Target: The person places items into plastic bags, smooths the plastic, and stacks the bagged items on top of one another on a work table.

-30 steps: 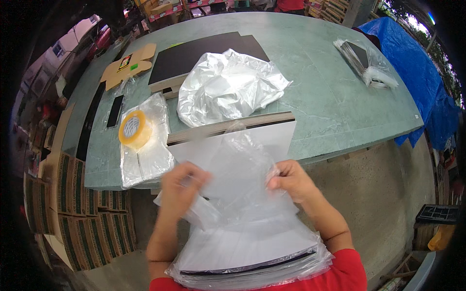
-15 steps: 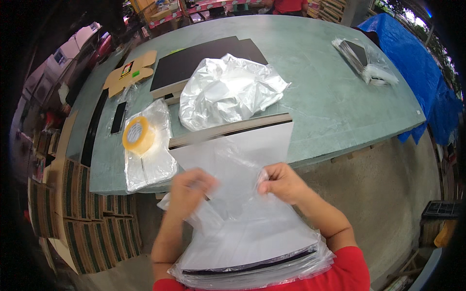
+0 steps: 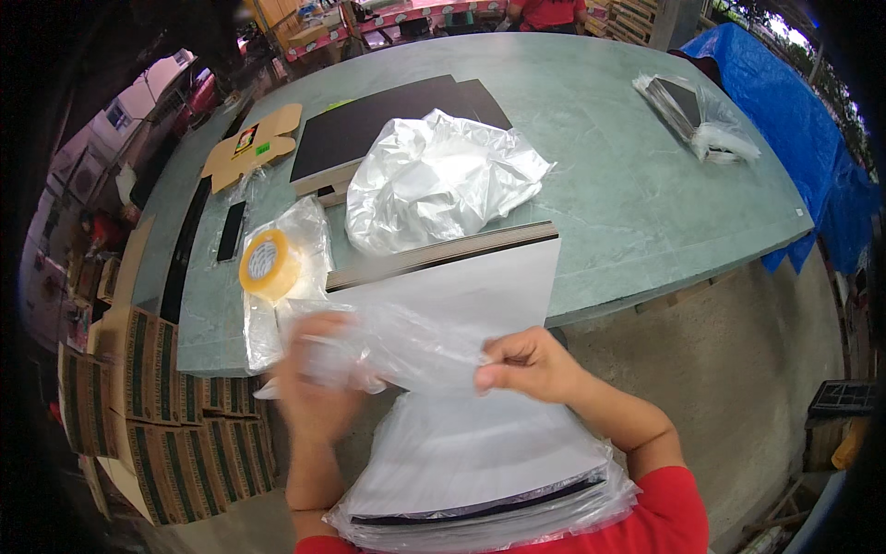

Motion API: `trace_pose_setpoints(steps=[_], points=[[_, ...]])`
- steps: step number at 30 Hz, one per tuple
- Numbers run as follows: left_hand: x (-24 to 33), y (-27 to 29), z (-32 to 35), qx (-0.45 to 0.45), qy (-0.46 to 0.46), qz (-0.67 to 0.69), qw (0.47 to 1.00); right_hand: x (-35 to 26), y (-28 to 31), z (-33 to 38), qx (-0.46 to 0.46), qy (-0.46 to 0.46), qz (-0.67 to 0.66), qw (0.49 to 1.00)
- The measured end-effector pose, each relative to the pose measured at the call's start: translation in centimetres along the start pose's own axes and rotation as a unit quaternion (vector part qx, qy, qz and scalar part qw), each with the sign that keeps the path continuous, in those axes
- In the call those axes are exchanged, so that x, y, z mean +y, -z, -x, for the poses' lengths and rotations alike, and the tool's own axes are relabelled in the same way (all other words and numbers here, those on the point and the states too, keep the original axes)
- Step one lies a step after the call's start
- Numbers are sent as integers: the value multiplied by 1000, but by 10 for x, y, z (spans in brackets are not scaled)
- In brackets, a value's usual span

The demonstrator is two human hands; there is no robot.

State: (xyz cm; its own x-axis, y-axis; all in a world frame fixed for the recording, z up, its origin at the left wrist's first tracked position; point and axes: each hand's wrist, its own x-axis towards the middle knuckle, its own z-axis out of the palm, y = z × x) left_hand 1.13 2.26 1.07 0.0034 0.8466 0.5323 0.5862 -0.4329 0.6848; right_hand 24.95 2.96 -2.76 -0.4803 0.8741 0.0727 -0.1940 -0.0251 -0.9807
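Frame center: your right hand point(image 3: 531, 365) & blurred left hand point(image 3: 318, 383) each pinch a clear plastic bag point(image 3: 406, 346) w/ a white sheet point(image 3: 471, 295), near the green desk point(image 3: 609, 203) edge.

Left hand point(image 3: 318, 383) now blurred with motion and shifted left, fingers bunched on the clear crinkled plastic bag point(image 3: 397, 346); earlier it sat sharp at the bag's upper left. Right hand point(image 3: 531, 365) moved slightly right, pinching the bag's edge. Bag now pulled into a flatter band across the white flat sheet point(image 3: 461, 295), exposing more of the sheet's far part.
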Motion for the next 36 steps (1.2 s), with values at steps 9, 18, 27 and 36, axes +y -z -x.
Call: trace_pose_setpoints(steps=[9,18,27,36], points=[[-4,-31,25,-173,132,223,950,-15,-3,-31,13,75,183,980],[5,-7,-2,-399,139,239,874,-24,-11,-30,-382,98,151,907],[39,11,-7,-568,-155,-165,791,8,26,-22,-336,-75,711,613],[-8,19,-23,-367,-115,-448,807,-52,-19,14,-397,264,533,699]])
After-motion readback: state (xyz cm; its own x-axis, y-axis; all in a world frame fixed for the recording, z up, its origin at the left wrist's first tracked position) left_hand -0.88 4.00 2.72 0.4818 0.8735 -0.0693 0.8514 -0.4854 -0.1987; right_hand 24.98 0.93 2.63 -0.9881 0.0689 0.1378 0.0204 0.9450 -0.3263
